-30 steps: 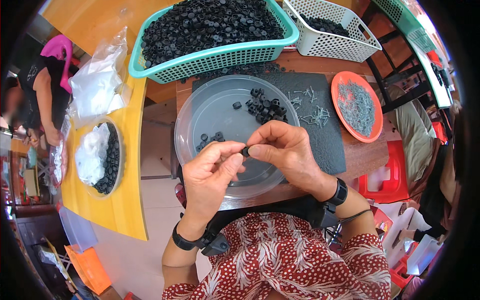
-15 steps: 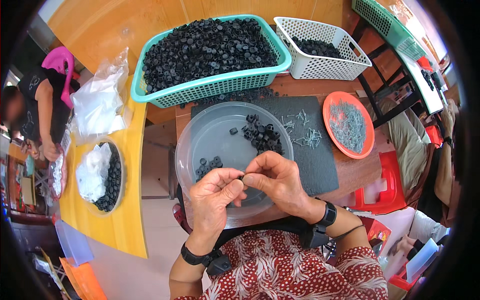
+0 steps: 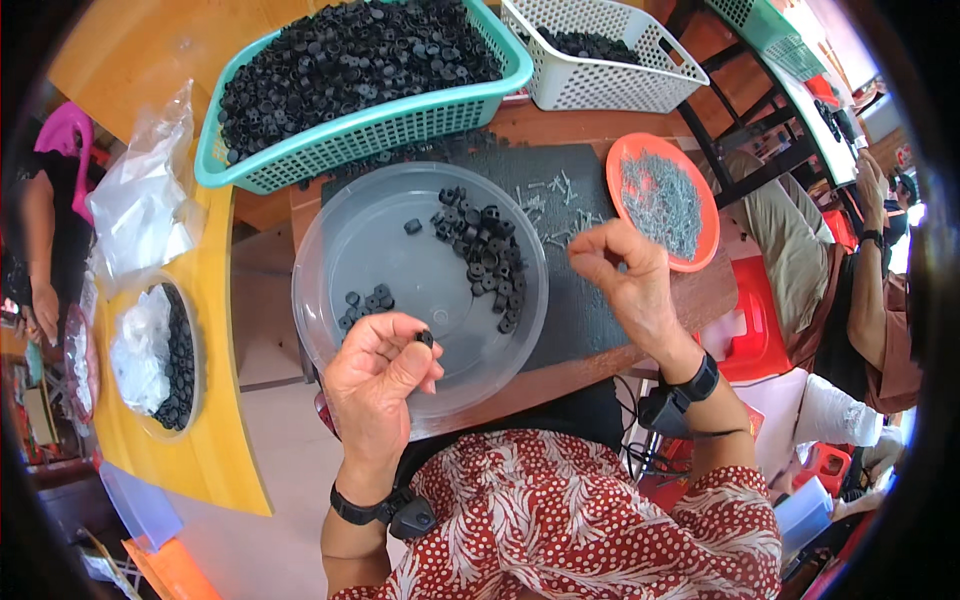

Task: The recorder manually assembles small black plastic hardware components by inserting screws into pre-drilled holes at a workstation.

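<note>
Reading from my left: a shallow clear bowl (image 3: 160,420) of small black parts with a crumpled white bag in it sits on the yellow table (image 3: 215,440), and a second crumpled clear plastic bag (image 3: 140,205) lies beyond it. My left hand (image 3: 380,385) hovers over the near rim of the round clear plastic tray (image 3: 340,250), thumb and forefinger pinched on one small black ring-shaped part (image 3: 426,339). Two clusters of the same black rings lie in the tray, a small one (image 3: 365,303) just beyond that hand and a larger one (image 3: 485,255) toward the right. Behind stand a teal plastic basket (image 3: 370,130) heaped with black parts and a white mesh basket (image 3: 600,85). Loose thin metal pins (image 3: 545,200) are scattered on the dark mat (image 3: 590,310). My right hand (image 3: 630,280) is raised above that mat, its fingertips closed together; whether they hold a pin I cannot tell. At far right sits an orange plate (image 3: 700,180) of metal pins.
</note>
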